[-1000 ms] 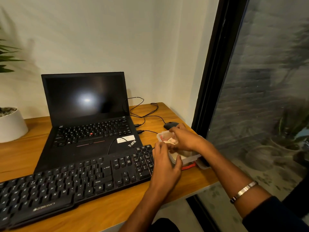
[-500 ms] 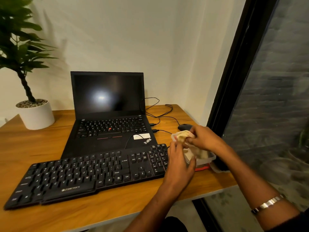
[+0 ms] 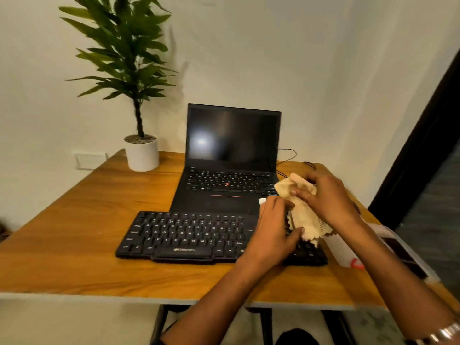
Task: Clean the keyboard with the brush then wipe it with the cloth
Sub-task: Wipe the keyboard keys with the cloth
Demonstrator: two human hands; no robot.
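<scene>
Two hands are seen over the right end of the keyboard (image 3: 189,232), both gripping one beige cloth (image 3: 302,215). The left hand (image 3: 272,230) is curled, with the thumb pinching the cloth's lower part against the fingers. The right hand (image 3: 328,197) is curled over the upper part, with fingertips pinching the fabric near its top fold. The cloth is held bunched between the hands, its lower corner hanging down just above or on the keyboard's right keys; contact cannot be told. No brush is made out.

Left of the left hand, most of the keyboard is uncovered, lying flat near the front edge of the wooden table (image 3: 74,245). Beyond the hands, an open laptop (image 3: 231,155) with a dark screen is placed, its front edge touching or just behind the keyboard's back edge. Right of the right hand, a translucent plastic container (image 3: 341,250) is partly hidden by the forearm, close to the table's right edge. Thin black cables (image 3: 290,155) are seen behind the right hand. Far left of the hands, a potted plant (image 3: 140,150) is set at the table's back edge. Bare tabletop is seen left of the keyboard and in front of it. A metal bracelet (image 3: 445,333) is worn on the right wrist.
</scene>
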